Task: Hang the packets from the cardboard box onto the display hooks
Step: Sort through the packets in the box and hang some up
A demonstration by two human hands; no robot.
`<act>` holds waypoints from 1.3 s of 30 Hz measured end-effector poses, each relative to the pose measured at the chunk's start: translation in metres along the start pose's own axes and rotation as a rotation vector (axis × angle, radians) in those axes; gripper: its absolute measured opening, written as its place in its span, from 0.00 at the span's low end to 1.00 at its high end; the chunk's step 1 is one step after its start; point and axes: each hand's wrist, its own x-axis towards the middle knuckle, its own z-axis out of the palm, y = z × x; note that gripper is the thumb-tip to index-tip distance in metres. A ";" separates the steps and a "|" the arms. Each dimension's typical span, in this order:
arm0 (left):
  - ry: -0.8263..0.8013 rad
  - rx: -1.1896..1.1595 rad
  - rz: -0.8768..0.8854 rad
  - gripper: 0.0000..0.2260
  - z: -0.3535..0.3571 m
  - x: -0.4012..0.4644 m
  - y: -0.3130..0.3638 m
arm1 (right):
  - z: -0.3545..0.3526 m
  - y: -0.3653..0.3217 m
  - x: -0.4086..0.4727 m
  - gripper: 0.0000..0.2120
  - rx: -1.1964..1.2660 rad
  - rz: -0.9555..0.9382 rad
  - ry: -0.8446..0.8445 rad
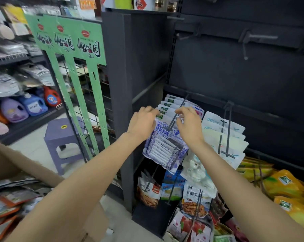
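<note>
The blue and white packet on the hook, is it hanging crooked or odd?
Yes. The blue and white packet tilts on its hook, lower end swung right, while both hands, left and right, hold its top. Neighbouring white packets hang straighter.

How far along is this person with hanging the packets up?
Partway. Done: white packets with green labels already hang on the grey metal display hook. In hand: the left hand and right hand hold a blue-and-white patterned packet at that hook; whether it is fully on is unclear. Left: many packets remain in the brown cardboard box.
</note>
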 end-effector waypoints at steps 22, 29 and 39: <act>-0.380 -0.030 -0.688 0.22 -0.064 -0.303 -0.264 | 0.230 -0.233 -0.148 0.16 -0.024 -0.422 -0.890; -0.789 -0.036 -0.811 0.47 -0.047 -0.357 -0.317 | 0.308 -0.238 -0.184 0.31 -0.144 -0.324 -1.144; -0.800 0.044 -0.715 0.26 -0.054 -0.367 -0.357 | 0.354 -0.254 -0.220 0.36 0.060 0.010 -1.378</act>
